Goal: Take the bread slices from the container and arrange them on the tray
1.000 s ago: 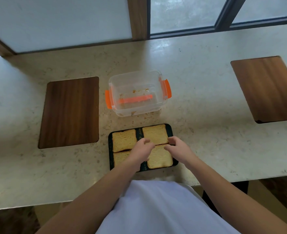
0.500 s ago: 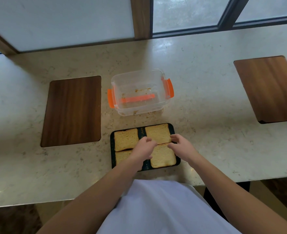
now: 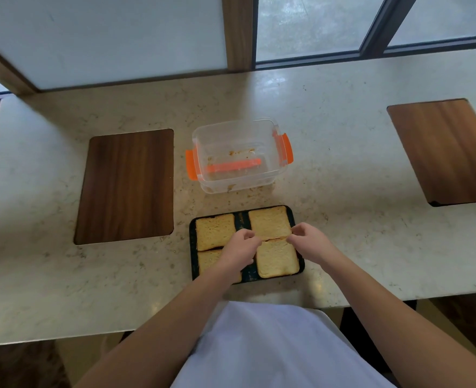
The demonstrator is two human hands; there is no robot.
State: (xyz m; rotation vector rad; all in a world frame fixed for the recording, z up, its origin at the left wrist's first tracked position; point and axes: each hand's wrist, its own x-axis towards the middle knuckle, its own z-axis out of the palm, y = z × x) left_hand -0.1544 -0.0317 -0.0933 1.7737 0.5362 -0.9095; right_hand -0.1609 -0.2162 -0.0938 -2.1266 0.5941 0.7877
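A black tray (image 3: 193, 249) lies on the counter close to me with bread slices arranged in a two-by-two grid. The far-left slice (image 3: 215, 232), far-right slice (image 3: 269, 222) and near-right slice (image 3: 277, 259) show fully. My left forearm partly covers the near-left slice (image 3: 206, 260). My left hand (image 3: 239, 249) has its curled fingers at the near-left corner of the far-right slice. My right hand (image 3: 311, 242) pinches that slice's near-right corner. Behind the tray stands the clear container (image 3: 232, 189) with orange clips, holding only crumbs and an orange strip.
A dark wooden board (image 3: 127, 186) lies left of the container and a lighter one (image 3: 444, 149) at the far right. The marble counter's front edge (image 3: 63, 336) runs just below the tray. Windows back the counter.
Both hands have shifted slightly away from me, from the far edge of the near-right slice to the near edge of the far-right slice. The slices stay on the tray.
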